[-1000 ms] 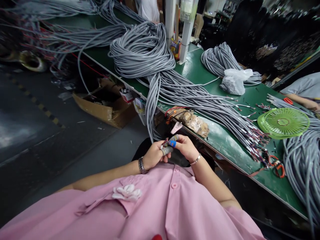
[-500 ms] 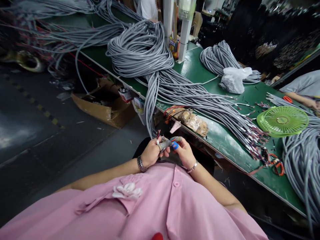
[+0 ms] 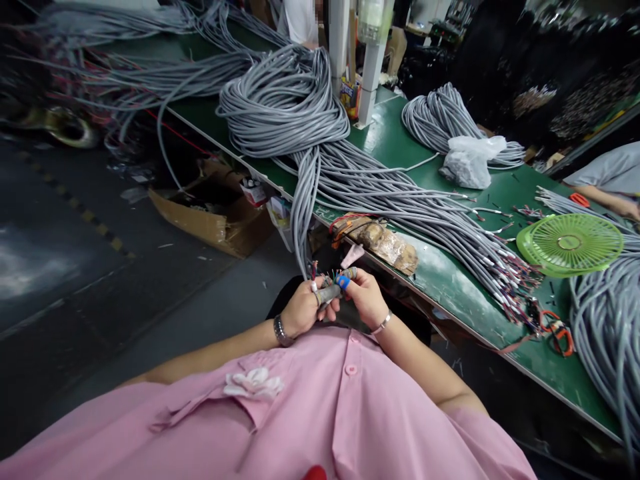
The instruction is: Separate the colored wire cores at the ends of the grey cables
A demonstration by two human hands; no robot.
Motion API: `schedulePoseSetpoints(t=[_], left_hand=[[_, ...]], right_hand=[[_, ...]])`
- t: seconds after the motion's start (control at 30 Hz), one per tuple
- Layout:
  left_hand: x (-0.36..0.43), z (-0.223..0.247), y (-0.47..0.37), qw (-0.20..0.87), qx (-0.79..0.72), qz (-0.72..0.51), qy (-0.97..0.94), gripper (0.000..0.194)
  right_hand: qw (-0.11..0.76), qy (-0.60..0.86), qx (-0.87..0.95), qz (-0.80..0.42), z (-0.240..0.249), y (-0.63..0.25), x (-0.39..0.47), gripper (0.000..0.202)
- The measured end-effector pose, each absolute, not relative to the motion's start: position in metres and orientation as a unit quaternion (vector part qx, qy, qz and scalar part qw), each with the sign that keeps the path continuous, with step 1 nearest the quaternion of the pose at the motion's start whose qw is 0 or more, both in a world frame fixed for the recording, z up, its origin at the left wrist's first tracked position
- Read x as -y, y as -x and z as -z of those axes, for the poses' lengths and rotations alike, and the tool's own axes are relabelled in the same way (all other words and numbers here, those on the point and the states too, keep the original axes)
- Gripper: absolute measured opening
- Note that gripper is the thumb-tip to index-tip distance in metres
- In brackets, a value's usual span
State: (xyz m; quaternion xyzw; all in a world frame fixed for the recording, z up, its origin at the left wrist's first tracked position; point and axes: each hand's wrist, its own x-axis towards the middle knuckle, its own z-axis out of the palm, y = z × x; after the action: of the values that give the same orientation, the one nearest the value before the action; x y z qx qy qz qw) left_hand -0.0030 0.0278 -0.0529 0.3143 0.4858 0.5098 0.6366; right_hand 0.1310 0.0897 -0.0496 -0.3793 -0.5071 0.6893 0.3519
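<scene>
Close to my waist, my left hand [image 3: 302, 308] is wrapped round a grey cable [image 3: 300, 243] that hangs down from the table's edge. Its thumb has a grey covering, and thin coloured wires [image 3: 331, 275] stick up beside it. My right hand [image 3: 364, 293] pinches at these wires with its covered fingertips, one wrapped in blue. The two hands nearly touch. Up on the green table [image 3: 425, 257], a long bundle of grey cables [image 3: 395, 193] ends in white-tipped strands with coloured wires [image 3: 520, 280].
A green fan [image 3: 569, 243] and orange-handled scissors [image 3: 564, 339] lie at the right of the table. A tape-wrapped block [image 3: 387, 245] sits on the near edge. An open cardboard box [image 3: 210, 223] is on the floor. At far right, a person's arm [image 3: 607, 199] reaches in.
The wire ends between my hands now fan out upward. My right hand has shifted slightly left, its fingertips closer to my left thumb. The view has moved a little.
</scene>
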Motion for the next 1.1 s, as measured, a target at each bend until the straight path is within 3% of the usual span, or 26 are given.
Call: schedulePoseSetpoints(t=[0.23, 1.1], left_hand=[[-0.029, 0.060, 0.003, 0.628, -0.477, -0.566, -0.240, 0.026], [-0.025, 0.064, 0.002, 0.617, -0.491, -0.546, -0.284, 0.022]], right_hand=[[0.371, 0.390, 0.442, -0.717, 0.056, -0.125, -0.087, 0.022], [0.365, 0.400, 0.471, -0.696, 0.045, -0.117, -0.086, 0.026]])
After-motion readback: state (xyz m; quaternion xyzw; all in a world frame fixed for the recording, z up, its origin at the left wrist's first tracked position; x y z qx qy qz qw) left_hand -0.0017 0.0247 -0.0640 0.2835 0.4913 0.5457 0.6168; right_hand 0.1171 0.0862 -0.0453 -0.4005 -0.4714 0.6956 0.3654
